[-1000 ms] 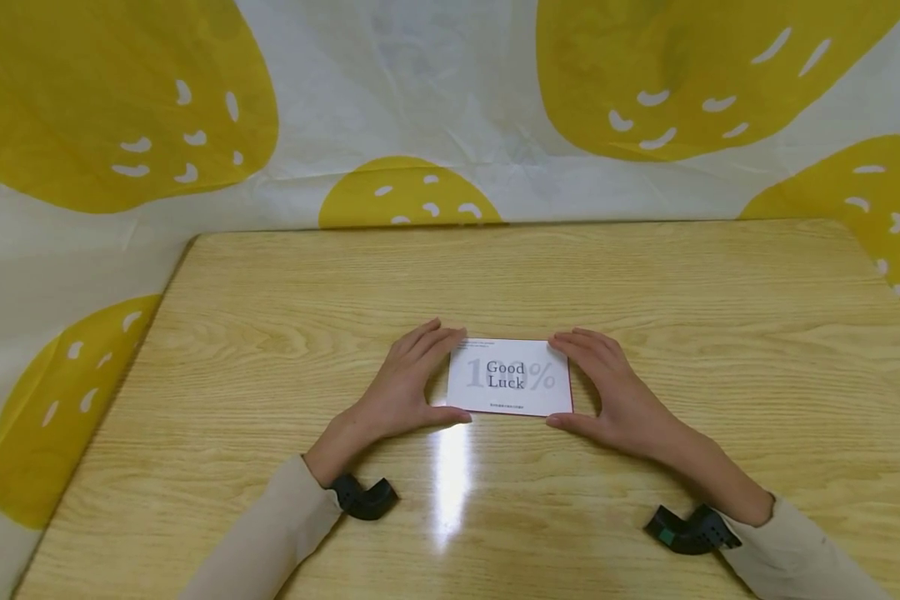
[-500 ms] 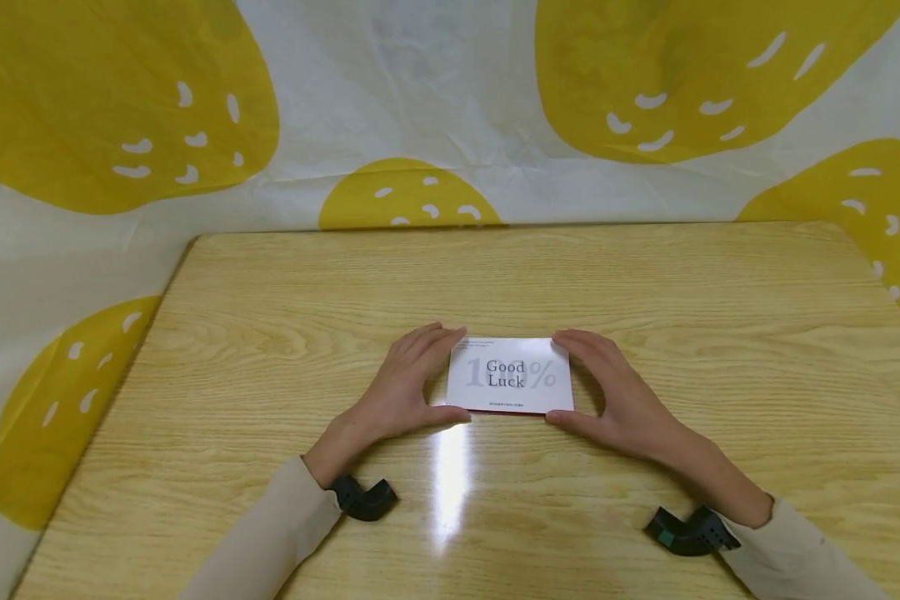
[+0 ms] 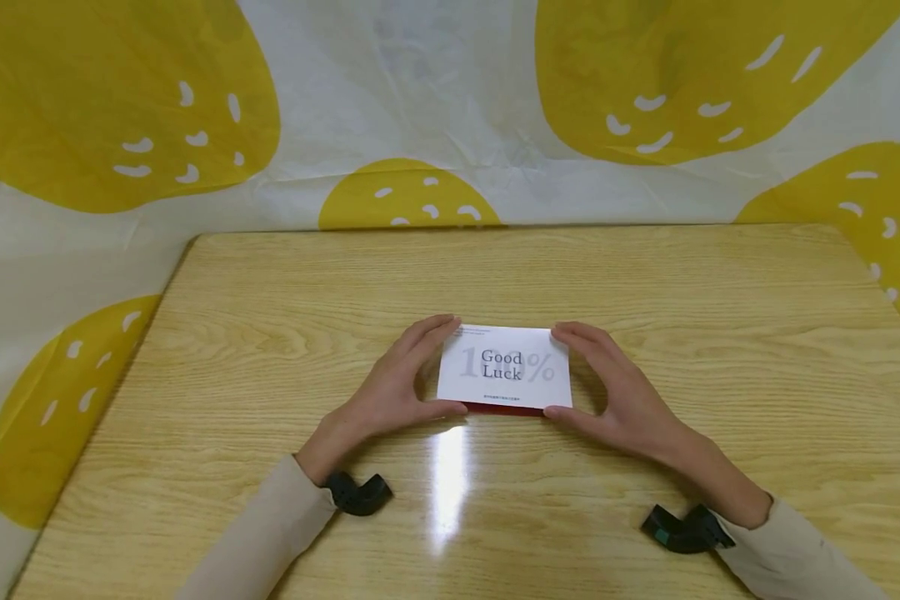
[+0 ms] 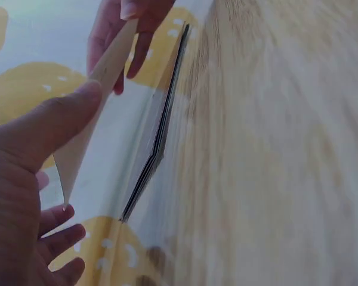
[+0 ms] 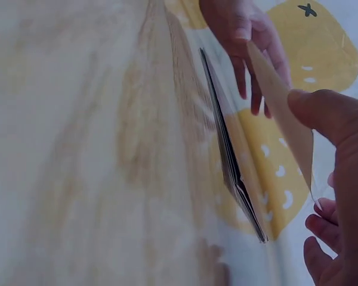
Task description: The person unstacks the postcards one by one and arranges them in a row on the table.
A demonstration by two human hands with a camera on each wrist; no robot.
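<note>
A white card (image 3: 504,367) printed "Good Luck" over a pale "100%" is held level between both hands, raised off the table. My left hand (image 3: 397,379) pinches its left end, thumb at the near edge and fingers at the far edge. At the right end, my right hand (image 3: 622,392) holds it the same way. Below the card a red strip (image 3: 506,409) shows in the head view. Both wrist views show a gap between the lifted card (image 4: 77,149) and a thin, dark-edged layered stack (image 5: 227,143) lying on the table, whose top is mostly hidden.
The wood-grain table (image 3: 307,283) extends around the hands, with a bright light reflection near its front. A white cloth (image 3: 450,100) with large yellow shapes hangs behind it and on the left. Black curved wrist mounts (image 3: 360,493) sit at both cuffs.
The card has risen and shifted slightly left and away, and more red shows beneath its near edge. Both hands moved up with it, keeping hold of its ends.
</note>
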